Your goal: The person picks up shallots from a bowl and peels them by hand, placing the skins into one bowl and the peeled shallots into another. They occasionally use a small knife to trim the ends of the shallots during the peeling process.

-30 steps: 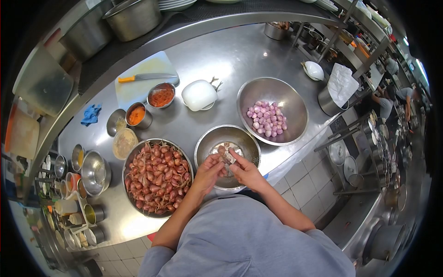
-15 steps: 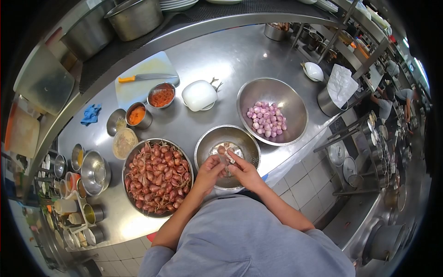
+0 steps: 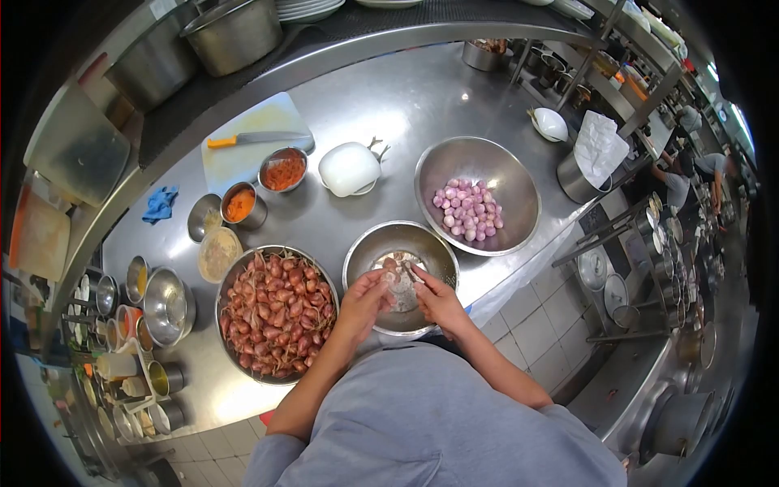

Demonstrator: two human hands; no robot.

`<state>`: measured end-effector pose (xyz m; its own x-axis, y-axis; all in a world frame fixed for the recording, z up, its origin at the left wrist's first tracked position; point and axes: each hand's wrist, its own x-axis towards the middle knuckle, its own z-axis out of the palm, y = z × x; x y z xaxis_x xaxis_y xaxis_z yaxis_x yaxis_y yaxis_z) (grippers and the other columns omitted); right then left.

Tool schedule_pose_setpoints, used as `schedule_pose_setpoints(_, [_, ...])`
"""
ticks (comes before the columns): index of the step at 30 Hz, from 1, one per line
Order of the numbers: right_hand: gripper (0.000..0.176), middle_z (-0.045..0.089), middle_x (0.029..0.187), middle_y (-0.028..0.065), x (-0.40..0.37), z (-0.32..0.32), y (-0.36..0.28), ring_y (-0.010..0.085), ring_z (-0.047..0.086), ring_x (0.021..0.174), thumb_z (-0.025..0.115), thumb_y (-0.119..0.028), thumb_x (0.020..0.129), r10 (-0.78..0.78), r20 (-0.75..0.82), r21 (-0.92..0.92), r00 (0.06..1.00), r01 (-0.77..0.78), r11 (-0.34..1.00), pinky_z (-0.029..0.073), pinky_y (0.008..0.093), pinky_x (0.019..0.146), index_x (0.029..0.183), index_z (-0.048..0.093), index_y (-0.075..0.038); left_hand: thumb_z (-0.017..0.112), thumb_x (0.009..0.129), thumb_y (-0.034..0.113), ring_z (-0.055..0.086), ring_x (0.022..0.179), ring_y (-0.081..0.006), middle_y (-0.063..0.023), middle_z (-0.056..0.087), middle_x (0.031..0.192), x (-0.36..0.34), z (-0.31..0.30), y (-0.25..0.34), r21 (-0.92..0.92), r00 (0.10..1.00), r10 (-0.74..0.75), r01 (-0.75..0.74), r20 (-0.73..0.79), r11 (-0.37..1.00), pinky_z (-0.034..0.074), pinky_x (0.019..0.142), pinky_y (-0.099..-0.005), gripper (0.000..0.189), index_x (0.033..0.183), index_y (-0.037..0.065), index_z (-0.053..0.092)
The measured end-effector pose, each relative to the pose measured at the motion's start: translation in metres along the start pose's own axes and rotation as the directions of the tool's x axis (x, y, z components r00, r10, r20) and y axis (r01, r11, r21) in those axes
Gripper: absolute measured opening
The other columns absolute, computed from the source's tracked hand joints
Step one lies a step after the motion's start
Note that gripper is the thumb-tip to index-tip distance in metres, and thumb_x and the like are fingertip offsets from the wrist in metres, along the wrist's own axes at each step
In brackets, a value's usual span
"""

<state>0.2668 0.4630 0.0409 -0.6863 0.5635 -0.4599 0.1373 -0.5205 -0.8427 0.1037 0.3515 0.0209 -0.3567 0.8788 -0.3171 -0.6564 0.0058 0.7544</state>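
Over a steel bowl point(image 3: 442, 258) with pale skins in its bottom, both my hands work close to my body. My left hand point(image 3: 367, 300) is closed, its fingertips at a small brownish-pink shallot point(image 3: 389, 265). My right hand point(image 3: 439, 300) is pinched at the fingertips around something small and dark that I cannot make out. To the left sits a large bowl heaped with unpeeled red shallots point(image 3: 280, 312). Beyond on the right, a wide steel bowl point(image 3: 515, 183) contains peeled pinkish-purple shallots point(image 3: 471, 209).
A yellow-handled knife point(image 3: 260, 138) lies on a cutting board point(image 3: 219, 170). Nearby are containers of orange shreds point(image 3: 284, 169) and orange paste point(image 3: 238, 205), a white wrapped bundle point(image 3: 349, 169) and a blue cloth point(image 3: 161, 203). A shelf point(image 3: 389, 36) overhangs the counter. Other people stand far right.
My hands have moved apart, the right one shifting slightly right and down. The shallot at my left fingertips stays nearly in place. The bowls have not moved.
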Motion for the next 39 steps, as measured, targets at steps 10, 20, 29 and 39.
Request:
schedule_pose_setpoints(10, [0.053,0.035,0.159,0.0092,0.0,0.018,-0.012,0.0165,0.034,0.144,0.053,-0.005,0.101,-0.181,0.21,-0.2,0.961,0.224,0.954,0.028,0.0278,0.116,0.151,0.036,-0.001,0.062,0.098,0.015,0.064,0.081,-0.0135,-0.0022,0.066,0.095,0.005,-0.004,-0.011,-0.149,1.0,-0.005,0.005,0.003,0.989,0.048,0.069,-0.0267,0.02,0.116,0.009,0.055])
schedule_pose_setpoints(20, [0.045,0.057,0.139,0.0078,0.0,0.012,-0.007,0.0136,0.056,0.122,0.054,-0.011,0.102,-0.169,0.142,-0.181,0.975,0.194,0.964,0.046,0.0247,0.1,0.146,0.046,-0.004,0.062,0.098,0.017,0.064,0.078,-0.0133,-0.0028,0.066,0.097,0.004,-0.006,-0.011,-0.066,1.0,-0.002,0.003,0.026,0.998,0.048,0.067,-0.0256,0.025,0.12,0.007,0.056])
schedule_pose_setpoints(29, [0.04,0.042,0.073,-0.0055,-0.002,0.015,-0.009,0.0038,0.036,0.058,0.052,-0.026,0.105,0.101,0.1,0.121,0.99,-0.113,0.986,0.031,0.0172,0.048,0.145,0.052,-0.023,0.051,0.103,0.019,0.066,0.084,-0.0149,-0.0037,0.066,0.105,0.003,-0.001,-0.003,-0.233,0.988,-0.101,0.126,0.116,0.964,0.051,0.069,-0.0263,0.043,0.143,0.004,0.047])
schedule_pose_setpoints(39, [0.042,0.047,0.076,-0.0023,-0.002,0.011,-0.008,0.0055,0.041,0.057,0.05,-0.024,0.106,0.093,0.104,0.063,0.99,-0.1,0.993,0.034,0.0197,0.047,0.147,0.049,-0.016,0.056,0.101,0.018,0.064,0.081,-0.0129,-0.0041,0.067,0.104,0.006,-0.008,-0.011,-0.088,0.991,-0.121,0.126,0.052,0.988,0.05,0.068,-0.0258,0.035,0.134,0.004,0.055])
